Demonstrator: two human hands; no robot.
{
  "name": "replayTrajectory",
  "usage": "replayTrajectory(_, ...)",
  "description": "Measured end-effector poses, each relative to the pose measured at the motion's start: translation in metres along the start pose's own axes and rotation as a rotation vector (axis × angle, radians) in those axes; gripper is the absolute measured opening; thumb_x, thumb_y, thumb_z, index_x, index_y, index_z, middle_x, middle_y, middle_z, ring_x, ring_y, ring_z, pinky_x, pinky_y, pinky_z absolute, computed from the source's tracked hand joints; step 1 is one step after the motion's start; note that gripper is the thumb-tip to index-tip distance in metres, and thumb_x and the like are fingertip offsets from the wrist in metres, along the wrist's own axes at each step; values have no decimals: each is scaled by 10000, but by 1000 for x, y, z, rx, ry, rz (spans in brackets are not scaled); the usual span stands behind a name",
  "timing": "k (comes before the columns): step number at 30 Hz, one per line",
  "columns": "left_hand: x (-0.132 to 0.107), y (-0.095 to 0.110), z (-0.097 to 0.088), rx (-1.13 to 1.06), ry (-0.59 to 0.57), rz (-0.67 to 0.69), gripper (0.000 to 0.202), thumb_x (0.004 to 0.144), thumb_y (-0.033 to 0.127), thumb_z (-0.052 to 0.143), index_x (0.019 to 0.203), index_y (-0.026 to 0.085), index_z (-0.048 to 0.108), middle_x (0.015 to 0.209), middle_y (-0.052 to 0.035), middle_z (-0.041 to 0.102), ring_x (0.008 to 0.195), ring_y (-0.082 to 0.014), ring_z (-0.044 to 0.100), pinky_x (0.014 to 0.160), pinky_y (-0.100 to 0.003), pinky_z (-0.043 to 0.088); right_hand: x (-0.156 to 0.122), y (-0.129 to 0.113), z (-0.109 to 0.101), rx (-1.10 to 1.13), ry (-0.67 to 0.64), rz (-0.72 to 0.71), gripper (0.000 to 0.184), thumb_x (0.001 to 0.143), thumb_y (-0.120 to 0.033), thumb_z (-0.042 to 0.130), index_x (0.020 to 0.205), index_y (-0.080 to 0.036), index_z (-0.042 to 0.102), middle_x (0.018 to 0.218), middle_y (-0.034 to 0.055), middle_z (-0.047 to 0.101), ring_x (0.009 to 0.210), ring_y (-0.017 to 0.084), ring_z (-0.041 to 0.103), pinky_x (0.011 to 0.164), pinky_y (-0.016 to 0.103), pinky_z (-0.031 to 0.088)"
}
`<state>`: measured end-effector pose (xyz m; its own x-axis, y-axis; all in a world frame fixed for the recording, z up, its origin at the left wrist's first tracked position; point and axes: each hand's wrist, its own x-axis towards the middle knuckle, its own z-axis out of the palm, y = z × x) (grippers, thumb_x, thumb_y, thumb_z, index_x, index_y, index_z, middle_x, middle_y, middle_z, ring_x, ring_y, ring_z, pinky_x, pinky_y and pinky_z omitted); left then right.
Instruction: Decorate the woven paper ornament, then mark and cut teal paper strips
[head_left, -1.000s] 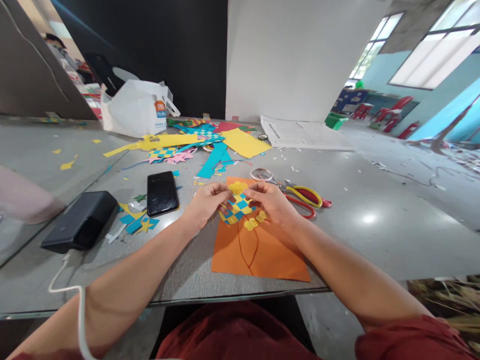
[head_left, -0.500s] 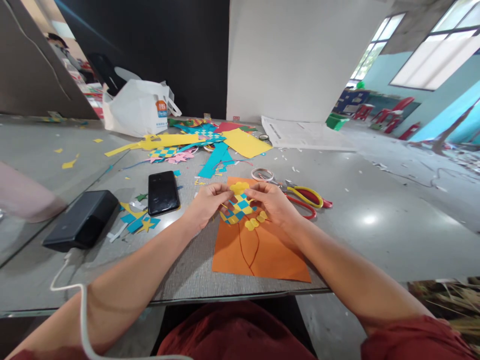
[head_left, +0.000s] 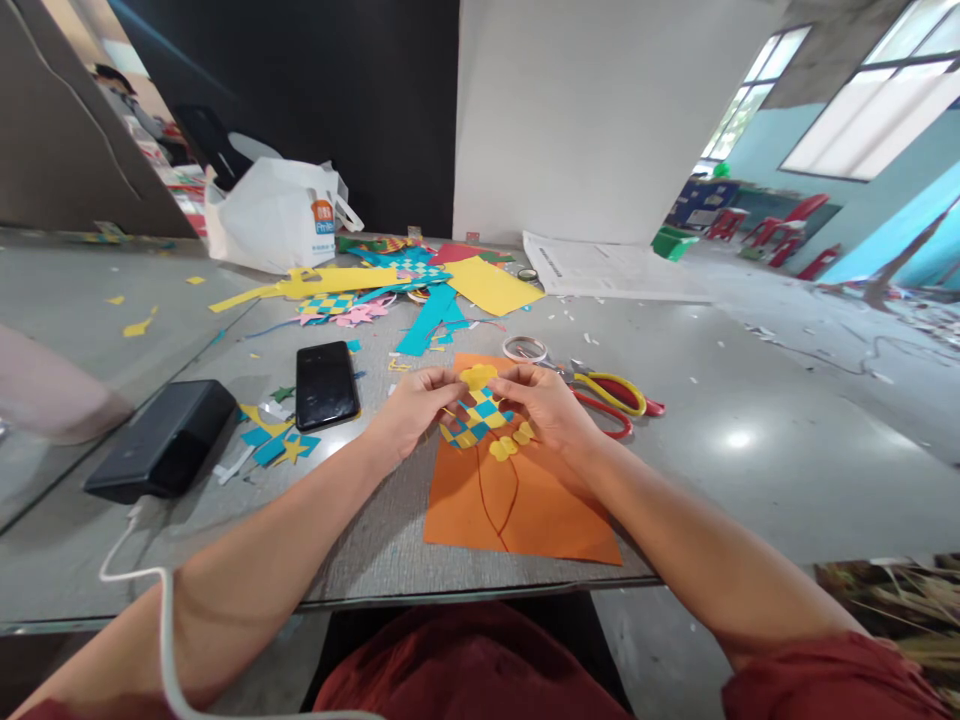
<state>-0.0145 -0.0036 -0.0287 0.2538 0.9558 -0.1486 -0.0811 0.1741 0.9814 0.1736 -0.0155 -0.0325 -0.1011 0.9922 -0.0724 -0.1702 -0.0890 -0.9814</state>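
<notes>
Looking in from far away through the head camera, I see the left hand [head_left: 411, 412] and the right hand [head_left: 544, 407] close together over the bench [head_left: 750, 500]. The fingers [head_left: 444, 384] of both hands are closed on the two sides of a woven paper mat [head_left: 480, 420] with blue and yellow squares. The mat is right over the top part of an orange sheet [head_left: 510, 510], but I cannot tell if it touches the sheet. A yellow paper flower [head_left: 478, 376] sits at the top edge of the mat, and a smaller yellow flower [head_left: 504, 449] sits at the bottom edge. Just past the right hand lie red and yellow scissors [head_left: 611, 395], with a tape roll [head_left: 524, 348] near them. To the left of the left hand are a black phone [head_left: 327, 385] and a black box [head_left: 161, 440] with a white cord [head_left: 131, 570]. Farther off on the bench lie a yellow sheet [head_left: 491, 285], blue strips [head_left: 427, 320], a white bag [head_left: 274, 215] and a newspaper [head_left: 611, 268].
</notes>
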Motion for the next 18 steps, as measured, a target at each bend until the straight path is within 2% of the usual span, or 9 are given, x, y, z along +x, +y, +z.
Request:
replayTrajectory(5, 0, -1, -1, 4, -27, 7, 129, 753, 231, 776, 746, 142, 684, 763, -51, 733, 557, -117, 646, 490, -223, 520, 1, 2, 0, 24, -7, 15, 395, 567, -420, 951, 698, -184, 661, 662, -32, 652, 622, 119, 612, 642, 283, 519)
replayTrajectory(9, 0, -2, -1, -4, -22, 16, 175, 719, 266, 804, 731, 151, 674, 743, -51, 734, 553, -120, 644, 490, -223, 522, 3, -1, -2, 125, -35, 64, 403, 545, -379, 974, 684, -191, 646, 659, -18, 698, 632, 124, 664, 643, 253, 541)
replayTrajectory(13, 0, -1, -2, 1, -1, 14, 172, 712, 264, 801, 716, 148, 674, 727, -57, 736, 551, -119, 641, 490, -216, 517, 4, -9, -7, 240, -71, 140, 326, 602, -283, 941, 732, -207, 651, 750, 10, 753, 760, 188, 756, 685, 274, 595)
replayTrajectory(18, 0, -1, -2, 16, 8, 9, 139, 742, 232, 769, 706, 140, 672, 723, -60, 724, 555, -123, 649, 491, -221, 520, 5, -16, -13, 267, -146, 194, 205, 696, -210, 859, 789, -204, 677, 882, 63, 806, 887, 224, 789, 781, 305, 630)
